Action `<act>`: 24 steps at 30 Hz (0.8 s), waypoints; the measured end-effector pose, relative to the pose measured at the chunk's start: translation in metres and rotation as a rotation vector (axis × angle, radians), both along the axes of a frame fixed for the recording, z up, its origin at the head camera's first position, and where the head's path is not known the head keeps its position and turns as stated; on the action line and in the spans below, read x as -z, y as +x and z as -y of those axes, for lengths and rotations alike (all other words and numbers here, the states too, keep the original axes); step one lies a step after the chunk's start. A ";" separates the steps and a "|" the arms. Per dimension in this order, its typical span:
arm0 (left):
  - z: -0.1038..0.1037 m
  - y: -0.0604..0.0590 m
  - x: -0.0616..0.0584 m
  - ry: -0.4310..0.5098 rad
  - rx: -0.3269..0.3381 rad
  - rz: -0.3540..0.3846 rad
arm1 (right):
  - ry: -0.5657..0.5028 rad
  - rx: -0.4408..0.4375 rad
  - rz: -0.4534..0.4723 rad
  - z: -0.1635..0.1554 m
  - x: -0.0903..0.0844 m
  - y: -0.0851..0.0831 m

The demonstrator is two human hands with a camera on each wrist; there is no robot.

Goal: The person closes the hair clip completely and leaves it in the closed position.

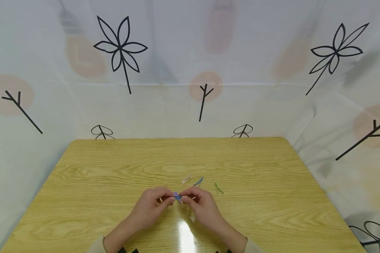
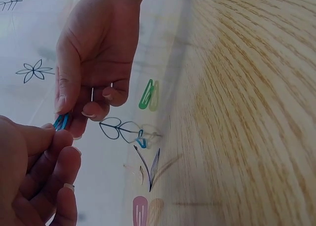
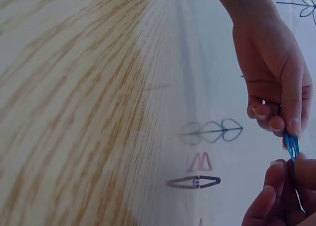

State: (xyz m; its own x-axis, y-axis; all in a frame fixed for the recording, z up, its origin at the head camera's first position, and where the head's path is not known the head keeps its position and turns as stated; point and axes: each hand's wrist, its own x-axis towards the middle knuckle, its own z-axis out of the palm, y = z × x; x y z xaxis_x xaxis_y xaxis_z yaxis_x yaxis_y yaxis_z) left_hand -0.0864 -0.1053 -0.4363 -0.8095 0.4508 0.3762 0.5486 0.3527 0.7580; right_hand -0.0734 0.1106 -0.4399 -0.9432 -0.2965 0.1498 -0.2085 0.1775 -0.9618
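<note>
A small blue snap hair clip (image 1: pixel 178 198) is held between both hands, above the wooden table. My left hand (image 1: pixel 151 205) pinches one end of the clip between thumb and index finger. At the other end, the thumb and index finger of my right hand (image 1: pixel 203 205) pinch it. The fingertips partly cover the blue clip (image 3: pixel 292 145) in both wrist views. In the left wrist view a dark clip (image 2: pixel 153 170) stands spread in a V on the table, close to a pink clip (image 2: pixel 140 209).
Beyond the hands on the table (image 1: pixel 114 168) lie a pale clip (image 1: pixel 186 180), another blue clip (image 1: pixel 198 181) and, to the right, a green clip (image 1: pixel 219 188). A pale curtain (image 1: pixel 164 109) with plant drawings surrounds the table at the back and sides.
</note>
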 end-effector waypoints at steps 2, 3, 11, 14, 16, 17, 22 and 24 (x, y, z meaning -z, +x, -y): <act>0.000 0.000 0.000 0.001 0.002 0.005 | -0.006 0.002 0.014 0.000 0.000 0.000; 0.000 0.000 0.000 0.002 0.004 0.007 | -0.009 0.002 0.024 0.000 -0.001 0.000; 0.000 0.001 -0.001 0.024 0.021 0.050 | 0.011 0.006 0.103 0.000 -0.004 0.001; 0.002 0.000 0.000 0.041 0.044 0.087 | 0.011 -0.007 0.109 -0.001 -0.004 0.000; 0.003 -0.001 0.000 0.054 0.062 0.111 | 0.009 -0.017 0.106 -0.001 -0.003 0.000; 0.003 -0.001 0.000 0.061 0.072 0.120 | 0.005 -0.024 0.105 -0.001 -0.003 0.000; 0.004 -0.003 0.001 0.084 0.108 0.129 | -0.005 -0.047 0.101 -0.002 -0.003 0.000; 0.004 -0.003 0.002 0.091 0.117 0.121 | -0.006 -0.051 0.099 -0.002 -0.003 0.000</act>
State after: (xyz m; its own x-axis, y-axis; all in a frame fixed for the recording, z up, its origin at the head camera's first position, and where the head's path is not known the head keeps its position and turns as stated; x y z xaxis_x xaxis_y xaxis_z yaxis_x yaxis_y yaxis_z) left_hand -0.0897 -0.1092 -0.4386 -0.7953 0.5131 0.3229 0.4849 0.2187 0.8468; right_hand -0.0733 0.1126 -0.4365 -0.9373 -0.3435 0.0585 -0.1209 0.1631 -0.9792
